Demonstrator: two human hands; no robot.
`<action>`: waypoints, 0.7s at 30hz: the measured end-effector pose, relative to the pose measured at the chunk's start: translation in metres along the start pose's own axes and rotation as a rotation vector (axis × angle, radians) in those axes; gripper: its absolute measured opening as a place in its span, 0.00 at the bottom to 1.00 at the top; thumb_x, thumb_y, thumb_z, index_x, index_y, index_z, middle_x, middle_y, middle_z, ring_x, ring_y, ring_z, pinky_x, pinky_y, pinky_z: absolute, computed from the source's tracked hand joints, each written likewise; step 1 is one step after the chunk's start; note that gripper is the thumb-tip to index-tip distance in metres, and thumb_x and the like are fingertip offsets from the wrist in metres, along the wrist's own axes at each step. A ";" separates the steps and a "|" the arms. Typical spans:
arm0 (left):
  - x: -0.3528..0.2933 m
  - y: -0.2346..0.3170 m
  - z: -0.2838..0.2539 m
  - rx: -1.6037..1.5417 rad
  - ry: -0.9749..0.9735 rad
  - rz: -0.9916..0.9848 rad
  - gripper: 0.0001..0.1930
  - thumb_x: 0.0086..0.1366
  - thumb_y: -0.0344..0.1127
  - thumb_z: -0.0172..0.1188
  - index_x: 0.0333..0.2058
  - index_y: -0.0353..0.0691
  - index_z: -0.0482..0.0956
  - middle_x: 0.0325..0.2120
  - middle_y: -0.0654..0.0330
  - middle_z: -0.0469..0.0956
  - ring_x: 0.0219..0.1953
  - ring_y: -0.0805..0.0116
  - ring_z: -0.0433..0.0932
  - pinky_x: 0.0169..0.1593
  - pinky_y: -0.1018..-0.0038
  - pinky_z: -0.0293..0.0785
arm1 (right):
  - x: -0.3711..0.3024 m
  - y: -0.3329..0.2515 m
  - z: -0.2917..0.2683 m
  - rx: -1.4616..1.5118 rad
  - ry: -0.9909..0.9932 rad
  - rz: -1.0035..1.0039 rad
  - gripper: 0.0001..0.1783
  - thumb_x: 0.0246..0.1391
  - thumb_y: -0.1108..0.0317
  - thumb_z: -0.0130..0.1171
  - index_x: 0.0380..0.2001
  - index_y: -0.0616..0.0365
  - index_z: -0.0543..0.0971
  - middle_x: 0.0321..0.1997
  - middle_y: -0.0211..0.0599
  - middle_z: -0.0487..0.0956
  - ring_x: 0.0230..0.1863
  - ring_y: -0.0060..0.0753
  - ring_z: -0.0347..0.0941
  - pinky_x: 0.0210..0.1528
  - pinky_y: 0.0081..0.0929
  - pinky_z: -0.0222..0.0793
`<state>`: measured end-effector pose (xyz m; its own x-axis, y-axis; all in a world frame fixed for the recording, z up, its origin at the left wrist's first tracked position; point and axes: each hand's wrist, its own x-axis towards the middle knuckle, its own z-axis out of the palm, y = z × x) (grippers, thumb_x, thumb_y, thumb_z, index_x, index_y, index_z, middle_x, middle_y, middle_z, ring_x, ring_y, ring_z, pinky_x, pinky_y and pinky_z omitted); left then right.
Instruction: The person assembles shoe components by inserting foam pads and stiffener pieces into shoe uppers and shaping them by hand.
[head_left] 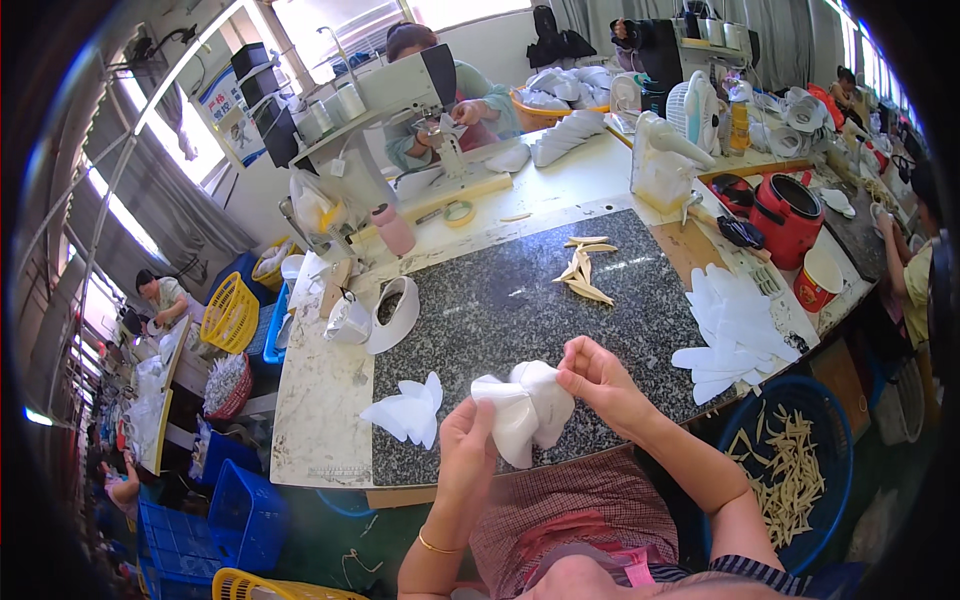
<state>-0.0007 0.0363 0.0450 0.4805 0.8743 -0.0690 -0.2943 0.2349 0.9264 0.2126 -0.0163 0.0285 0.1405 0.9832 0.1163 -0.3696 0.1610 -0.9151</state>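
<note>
Above the near edge of a dark speckled stone slab (460, 300), both hands hold a soft white piece (515, 415), bent into curved lobes with a seam-like line across it. It looks like a shoe-upper part, though its exact kind is unclear. My left hand (468, 435) pinches its left edge between thumb and fingers. At its upper right edge, my right hand (600, 385) is closed, thumb against fingertips. A small fan of white cut pieces (408, 408) lies left of my left hand. To the right, a larger pile of white cut pieces (730, 330) spreads over the slab's edge.
Cream-coloured strips (583, 275) lie on the slab's far part. A white tape-like roll (395, 312) and cup (348, 318) stand at left, a red pot (785, 220) at right. A blue basket (830, 440) of strips sits below. Across the table, a person works at a sewing machine (385, 90).
</note>
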 end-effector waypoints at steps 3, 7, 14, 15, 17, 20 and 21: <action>0.003 0.002 -0.001 -0.161 -0.060 -0.050 0.18 0.78 0.39 0.53 0.54 0.28 0.75 0.49 0.52 0.81 0.50 0.63 0.82 0.55 0.64 0.81 | 0.002 -0.005 0.000 0.217 -0.013 0.056 0.12 0.66 0.71 0.62 0.42 0.51 0.67 0.38 0.22 0.75 0.42 0.14 0.72 0.46 0.18 0.68; 0.000 0.007 0.009 -0.268 -0.131 0.002 0.16 0.76 0.33 0.56 0.55 0.28 0.74 0.51 0.51 0.80 0.53 0.62 0.81 0.59 0.64 0.78 | 0.010 -0.009 -0.011 0.132 0.011 -0.030 0.12 0.66 0.70 0.62 0.43 0.51 0.67 0.39 0.23 0.76 0.43 0.16 0.72 0.48 0.19 0.67; 0.002 -0.003 0.021 0.517 -0.140 0.523 0.12 0.64 0.20 0.61 0.46 0.34 0.82 0.44 0.54 0.82 0.45 0.61 0.82 0.47 0.66 0.76 | 0.024 -0.010 -0.048 0.097 0.063 -0.062 0.13 0.66 0.70 0.63 0.49 0.58 0.72 0.36 0.23 0.76 0.39 0.14 0.72 0.42 0.18 0.69; 0.003 -0.010 0.018 0.511 -0.140 0.518 0.12 0.64 0.20 0.61 0.46 0.34 0.82 0.44 0.54 0.82 0.45 0.61 0.82 0.47 0.66 0.76 | 0.022 -0.010 -0.055 0.078 0.108 -0.064 0.11 0.65 0.71 0.62 0.47 0.60 0.73 0.36 0.23 0.76 0.39 0.14 0.72 0.41 0.18 0.69; 0.007 -0.023 0.011 1.159 -0.201 0.846 0.15 0.58 0.19 0.59 0.45 0.35 0.82 0.41 0.53 0.81 0.43 0.55 0.81 0.46 0.60 0.75 | 0.008 -0.009 -0.049 -0.330 0.247 -0.175 0.10 0.63 0.73 0.62 0.45 0.61 0.75 0.35 0.27 0.77 0.35 0.20 0.73 0.39 0.21 0.70; 0.004 -0.050 0.013 1.397 -0.311 0.793 0.15 0.55 0.24 0.58 0.43 0.35 0.81 0.38 0.54 0.79 0.42 0.53 0.80 0.44 0.57 0.75 | -0.031 0.001 -0.022 -0.920 0.018 -0.795 0.16 0.53 0.76 0.64 0.46 0.58 0.77 0.40 0.38 0.80 0.44 0.38 0.77 0.48 0.34 0.72; 0.002 -0.060 0.009 1.498 -0.375 0.743 0.15 0.56 0.25 0.57 0.43 0.35 0.81 0.38 0.54 0.79 0.42 0.55 0.80 0.44 0.58 0.75 | -0.038 0.007 -0.014 -0.948 -0.213 -0.853 0.19 0.49 0.76 0.65 0.46 0.58 0.78 0.43 0.41 0.81 0.48 0.43 0.77 0.53 0.38 0.72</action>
<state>0.0255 0.0196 -0.0072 0.8259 0.4119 0.3851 0.3396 -0.9085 0.2434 0.2177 -0.0533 0.0121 -0.1723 0.6087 0.7744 0.5680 0.7037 -0.4268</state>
